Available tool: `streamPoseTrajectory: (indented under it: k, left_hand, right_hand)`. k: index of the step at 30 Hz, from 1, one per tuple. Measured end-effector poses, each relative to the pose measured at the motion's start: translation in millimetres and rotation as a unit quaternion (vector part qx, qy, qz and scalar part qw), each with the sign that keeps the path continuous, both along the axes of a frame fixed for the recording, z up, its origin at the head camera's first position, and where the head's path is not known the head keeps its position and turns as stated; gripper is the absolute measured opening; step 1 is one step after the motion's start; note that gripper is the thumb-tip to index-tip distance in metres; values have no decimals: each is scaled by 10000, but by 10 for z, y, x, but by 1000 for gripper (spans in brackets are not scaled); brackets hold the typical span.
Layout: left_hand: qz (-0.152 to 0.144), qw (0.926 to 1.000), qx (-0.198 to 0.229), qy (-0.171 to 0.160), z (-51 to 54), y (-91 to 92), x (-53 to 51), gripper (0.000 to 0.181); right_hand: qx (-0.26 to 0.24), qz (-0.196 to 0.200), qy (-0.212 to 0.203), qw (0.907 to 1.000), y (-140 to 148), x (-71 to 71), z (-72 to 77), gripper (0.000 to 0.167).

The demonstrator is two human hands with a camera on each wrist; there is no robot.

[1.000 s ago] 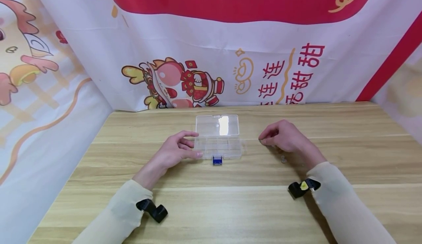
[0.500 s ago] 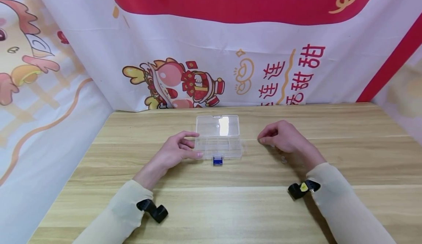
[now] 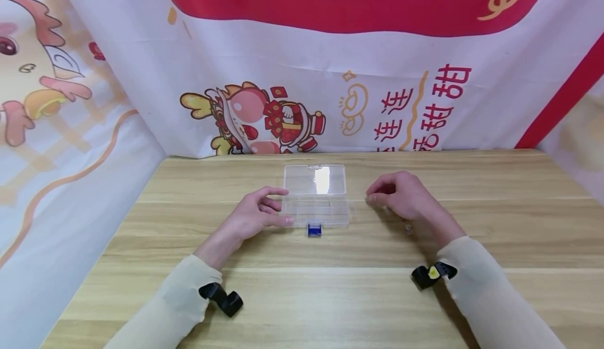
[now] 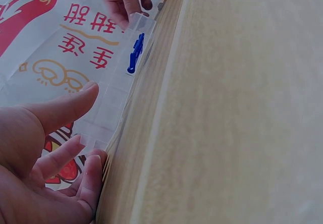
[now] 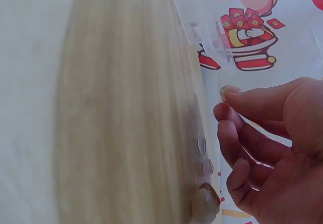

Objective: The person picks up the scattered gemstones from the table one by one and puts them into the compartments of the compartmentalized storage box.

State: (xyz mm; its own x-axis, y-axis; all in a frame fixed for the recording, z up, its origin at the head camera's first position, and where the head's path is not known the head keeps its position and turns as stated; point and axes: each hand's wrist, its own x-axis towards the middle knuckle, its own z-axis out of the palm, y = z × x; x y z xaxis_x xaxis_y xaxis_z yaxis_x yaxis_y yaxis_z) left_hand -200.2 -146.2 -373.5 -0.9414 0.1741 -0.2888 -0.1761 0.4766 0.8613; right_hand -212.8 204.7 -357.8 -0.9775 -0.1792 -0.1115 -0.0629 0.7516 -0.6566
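Note:
A clear plastic compartment box (image 3: pixel 325 214) lies with its lid (image 3: pixel 302 180) folded back and a blue latch (image 3: pixel 314 230) at the front. My left hand (image 3: pixel 257 215) holds the box's left end, thumb at the front corner and index finger farther back. To the right of the box, just above the table, is my right hand (image 3: pixel 398 194). Its thumb and index fingertips pinch something tiny and greenish-brown (image 5: pixel 225 91), mostly hidden by the fingers. Beneath that hand lie small translucent pieces (image 5: pixel 202 146) and a rounded brown-and-whitish stone-like piece (image 5: pixel 206 204).
The wooden table (image 3: pixel 302 296) runs back to a printed cloth (image 3: pixel 264 40) that hangs behind it and along the sides. A small clear piece (image 3: pixel 409 228) lies near the right wrist. Both sleeves carry black wrist cameras (image 3: pixel 231 303).
My right hand has shifted slightly left toward the box, fingertips still together. The left hand keeps its hold on the box. The head view has turned a little.

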Motion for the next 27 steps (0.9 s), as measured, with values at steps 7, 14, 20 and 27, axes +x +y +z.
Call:
streamPoseTrajectory:
  k: [7,14,20,27]
  left_hand:
    - [-10,10000,2,-12,7,21,-5,67]
    - [-12,10000,53,-29,13,27,-9,67]
    - [-23,10000,68,-21,14,16,-8,67]
    - [-4,10000,84,-26,16,12,-2,67]
  right_hand:
    - [-167,-120,-62,9998,-67,40,34,15]
    - [-342,57,134,9993,-164,74,68,15]
    - [-470,55,104,9988,-250,87,76,14]
    - [-593,4,71,9982,-326,111,96,13]
